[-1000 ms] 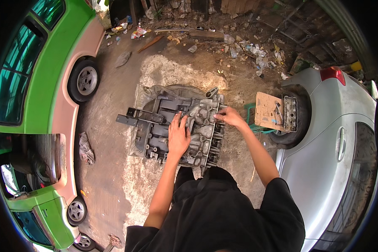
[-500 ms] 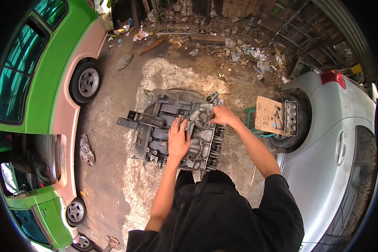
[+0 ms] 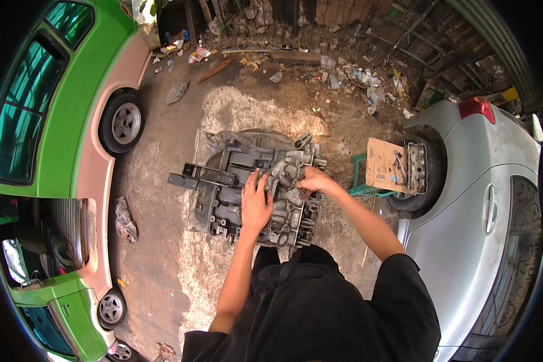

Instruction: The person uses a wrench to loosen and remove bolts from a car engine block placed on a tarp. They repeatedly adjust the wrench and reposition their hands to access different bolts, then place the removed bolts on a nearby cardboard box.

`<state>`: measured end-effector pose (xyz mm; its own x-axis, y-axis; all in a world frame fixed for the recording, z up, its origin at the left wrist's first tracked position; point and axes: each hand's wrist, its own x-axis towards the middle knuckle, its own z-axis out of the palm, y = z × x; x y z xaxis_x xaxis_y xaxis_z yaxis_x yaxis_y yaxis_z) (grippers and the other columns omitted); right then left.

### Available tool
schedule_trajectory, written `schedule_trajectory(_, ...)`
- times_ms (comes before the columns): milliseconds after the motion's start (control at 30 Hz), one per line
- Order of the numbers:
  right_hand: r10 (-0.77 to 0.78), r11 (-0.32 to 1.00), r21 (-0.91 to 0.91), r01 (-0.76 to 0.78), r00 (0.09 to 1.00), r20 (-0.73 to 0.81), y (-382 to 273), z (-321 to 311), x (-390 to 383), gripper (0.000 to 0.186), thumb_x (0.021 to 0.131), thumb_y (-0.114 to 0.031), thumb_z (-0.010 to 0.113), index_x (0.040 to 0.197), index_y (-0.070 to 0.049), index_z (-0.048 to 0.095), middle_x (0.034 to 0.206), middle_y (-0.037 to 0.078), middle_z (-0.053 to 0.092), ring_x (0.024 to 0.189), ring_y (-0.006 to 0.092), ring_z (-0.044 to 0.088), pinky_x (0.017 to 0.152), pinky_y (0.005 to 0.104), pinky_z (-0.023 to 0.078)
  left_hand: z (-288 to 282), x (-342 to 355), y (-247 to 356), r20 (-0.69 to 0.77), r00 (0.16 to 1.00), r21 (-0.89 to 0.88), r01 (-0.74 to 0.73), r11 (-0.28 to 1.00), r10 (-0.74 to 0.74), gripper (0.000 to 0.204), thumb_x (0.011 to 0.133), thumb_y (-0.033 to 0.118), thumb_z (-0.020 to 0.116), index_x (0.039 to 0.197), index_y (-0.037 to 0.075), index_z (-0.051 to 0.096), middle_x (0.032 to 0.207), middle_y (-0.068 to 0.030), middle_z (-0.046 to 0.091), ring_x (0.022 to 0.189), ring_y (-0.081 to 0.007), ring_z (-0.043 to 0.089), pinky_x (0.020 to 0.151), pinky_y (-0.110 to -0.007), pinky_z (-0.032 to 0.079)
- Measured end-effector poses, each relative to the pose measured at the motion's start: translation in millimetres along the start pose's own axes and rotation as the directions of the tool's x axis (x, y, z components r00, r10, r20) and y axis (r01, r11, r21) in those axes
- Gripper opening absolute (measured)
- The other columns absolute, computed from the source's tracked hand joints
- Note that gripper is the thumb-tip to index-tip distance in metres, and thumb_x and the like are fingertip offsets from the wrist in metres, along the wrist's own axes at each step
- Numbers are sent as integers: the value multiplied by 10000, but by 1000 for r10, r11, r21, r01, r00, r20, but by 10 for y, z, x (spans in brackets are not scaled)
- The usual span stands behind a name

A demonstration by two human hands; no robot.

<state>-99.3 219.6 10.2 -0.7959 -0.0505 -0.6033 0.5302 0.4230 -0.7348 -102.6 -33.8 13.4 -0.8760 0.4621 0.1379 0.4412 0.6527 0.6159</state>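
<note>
Grey metal engine block (image 3: 228,196), mid-frame, looks partly bare, work apparently unfinished; left hand (image 3: 257,205) spread flat on it, right hand (image 3: 313,180) curled, its grip unclear.

A green and pink van (image 3: 63,120) stands along the left, its wheels (image 3: 127,123) on the stained floor (image 3: 154,259). Near it lie a crumpled bag (image 3: 125,218) and, farther up, a grey lump (image 3: 177,93) beside a reddish-brown strip of wood (image 3: 216,70). Litter (image 3: 371,81) is scattered along the far edge, with a plank (image 3: 295,57) among it. On the right is a silver car (image 3: 452,241) with a red tail light (image 3: 478,108). Next to its rear tyre (image 3: 438,163), a green stool (image 3: 357,172) carries a brown board (image 3: 380,160) with small dark items on it.
</note>
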Motion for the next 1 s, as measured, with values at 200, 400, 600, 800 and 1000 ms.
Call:
schedule_trajectory(200, 143, 981, 170, -95, 944, -296, 160, 573, -145, 375, 993, -204, 731, 963, 158, 638, 810, 177, 714, 716, 240, 771, 556, 380, 625, 17, -7, -23, -4, 1000, 4, -10, 1000, 10, 558, 936, 69, 616, 1481, 71, 499, 1613, -196, 423, 1495, -403, 389, 1219, -527, 336)
schedule_trajectory(400, 80, 963, 267, 35, 909, -409, 258, 758, -247, 372, 1024, -284, 714, 1071, 83, 681, 813, 122, 711, 642, 189, 671, 601, 345, 528, 20, 3, -23, -4, 1000, 6, -10, 1000, 10, 562, 938, 69, 615, 1487, 73, 496, 1621, -188, 416, 1499, -405, 383, 1223, -529, 330)
schedule_trajectory(600, -44, 997, -72, 14, 899, -436, 386, 166, -211, 410, 994, -416, 710, 1248, -96, 738, 964, 144, 789, 989, 329, 745, 907, 459, 545, 30, -21, -25, -22, 1000, 11, -14, 1000, 14, 556, 947, 76, 607, 1491, 75, 494, 1620, -182, 419, 1502, -394, 384, 1223, -530, 332)
schedule_trajectory(800, -27, 880, -468, -80, 976, -216, 114, -282, -107, 363, 934, -398, 777, 1159, -115, 812, 1118, 156, 780, 1128, 357, 699, 1003, 500, 526, 31, -9, -21, -15, 1000, 19, -5, 1000, 5, 550, 948, 79, 612, 1486, 83, 498, 1614, -180, 427, 1498, -390, 390, 1219, -537, 336)
schedule_trajectory(1000, -112, 763, -646, 14, 987, -111, -104, -220, 47, 361, 868, -390, 838, 1093, -108, 829, 1043, 164, 791, 1012, 363, 736, 926, 486, 558, 7, -11, 1, -7, 1000, 28, -2, 1000, 2, 560, 942, 62, 631, 1486, 73, 497, 1607, -189, 432, 1504, -403, 380, 1233, -516, 326)
